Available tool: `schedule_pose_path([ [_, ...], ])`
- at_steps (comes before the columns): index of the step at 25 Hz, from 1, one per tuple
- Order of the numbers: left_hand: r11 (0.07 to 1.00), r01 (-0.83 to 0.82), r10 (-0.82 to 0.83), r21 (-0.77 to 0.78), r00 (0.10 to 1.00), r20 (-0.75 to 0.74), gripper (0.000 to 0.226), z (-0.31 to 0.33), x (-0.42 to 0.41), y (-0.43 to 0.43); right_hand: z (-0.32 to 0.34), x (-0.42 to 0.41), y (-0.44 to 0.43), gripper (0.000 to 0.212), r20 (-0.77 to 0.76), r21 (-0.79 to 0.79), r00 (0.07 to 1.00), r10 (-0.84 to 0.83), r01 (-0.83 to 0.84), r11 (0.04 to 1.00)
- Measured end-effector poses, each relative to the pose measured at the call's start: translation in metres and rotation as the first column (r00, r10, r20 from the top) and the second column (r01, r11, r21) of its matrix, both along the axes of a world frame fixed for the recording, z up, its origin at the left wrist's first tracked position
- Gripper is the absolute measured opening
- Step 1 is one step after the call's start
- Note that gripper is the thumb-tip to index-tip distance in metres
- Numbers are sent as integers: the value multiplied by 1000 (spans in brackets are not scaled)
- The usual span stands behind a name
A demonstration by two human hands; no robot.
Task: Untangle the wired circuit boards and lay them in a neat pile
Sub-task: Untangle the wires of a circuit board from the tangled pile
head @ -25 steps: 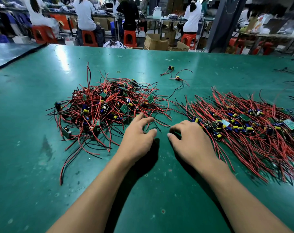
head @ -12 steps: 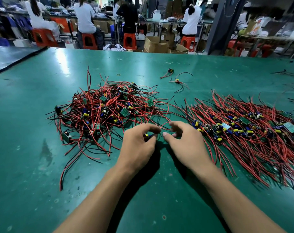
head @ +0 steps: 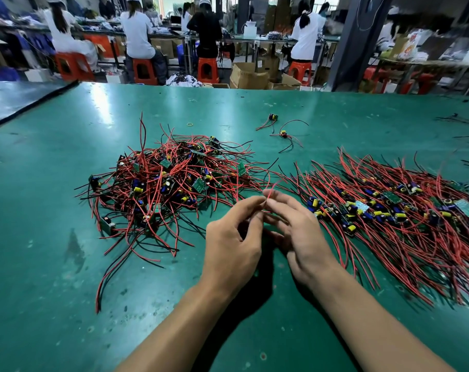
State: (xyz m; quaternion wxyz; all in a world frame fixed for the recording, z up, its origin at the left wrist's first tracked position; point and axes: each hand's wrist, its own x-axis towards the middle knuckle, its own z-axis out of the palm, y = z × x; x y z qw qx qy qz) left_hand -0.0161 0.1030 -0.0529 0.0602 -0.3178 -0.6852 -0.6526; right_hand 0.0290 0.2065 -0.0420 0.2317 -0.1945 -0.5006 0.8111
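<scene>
A tangled heap of small circuit boards with red and black wires (head: 169, 183) lies left of centre on the green table (head: 40, 264). To the right spreads a combed-out pile of boards (head: 394, 210), its wires lying roughly parallel. Between the two, my left hand (head: 233, 245) and my right hand (head: 297, 232) are raised together above the table. Both pinch the red wires of one board (head: 268, 194) at their fingertips. The board itself is hidden behind my fingers.
Two stray wired boards (head: 283, 134) lie farther back, with a small rubber band (head: 190, 124) near them. Loose black wires (head: 458, 120) sit at the right edge. Beyond the table, people sit on orange stools (head: 207, 69) among cardboard boxes (head: 249, 75).
My hands came off the table between the piles, picked a board out at the tangled heap's edge, and lifted it; both now pinch its red wires.
</scene>
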Motion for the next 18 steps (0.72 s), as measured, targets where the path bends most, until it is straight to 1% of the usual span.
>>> schedule_pose_path([
  [3, 999, 27, -26, -35, 999, 43, 37, -1, 1, -1, 0, 0, 1, 13, -40, -42, 997, -62, 60, 997],
  [5, 999, 26, -24, -34, 997, 67, 38, 0, 1, -3, 1, 0, 3, 18, -43, -29, 995, -89, 88, 996],
  [7, 999, -21, 23, -37, 999, 41, 33, 0, 2, -5, 1, 1, 5, 25, -35, 3, 994, -103, 103, 995],
  [8, 999, -41, 43, -32, 996, 82, 29, -1, 2, -6, 1, 1, 7, 27, -22, 19, 993, -115, 115, 993],
  [9, 999, -43, 45, -14, 983, 178, 26, -2, 2, -5, 0, 0, 8, 26, -7, 32, 991, -132, 132, 991],
  [11, 998, -9, -19, 63, 905, 425, 22, -2, 0, -5, -3, 0, 11, 21, 17, 35, 988, -156, 156, 987],
  [12, 994, 14, -68, 107, 850, 522, 20, 0, -1, -5, -2, 0, 12, 16, 21, 13, 988, -150, 150, 989],
  [13, 990, 41, -113, 135, 802, 586, 17, 2, -2, -6, -1, 1, 13, 11, 15, -29, 992, -126, 126, 992],
  [14, 986, 77, -153, 146, 764, 627, 14, 4, -2, -6, 1, 2, 14, 7, -2, -93, 996, -89, 88, 992],
  [16, 973, 181, -229, 142, 699, 678, 13, 8, -2, -5, 4, 3, 15, 10, -38, -237, 999, -12, 2, 972],
  [18, 945, 287, -308, 154, 632, 711, 22, 11, -4, -6, 8, 4, 14, 7, -56, -279, 998, 41, -55, 959],
])
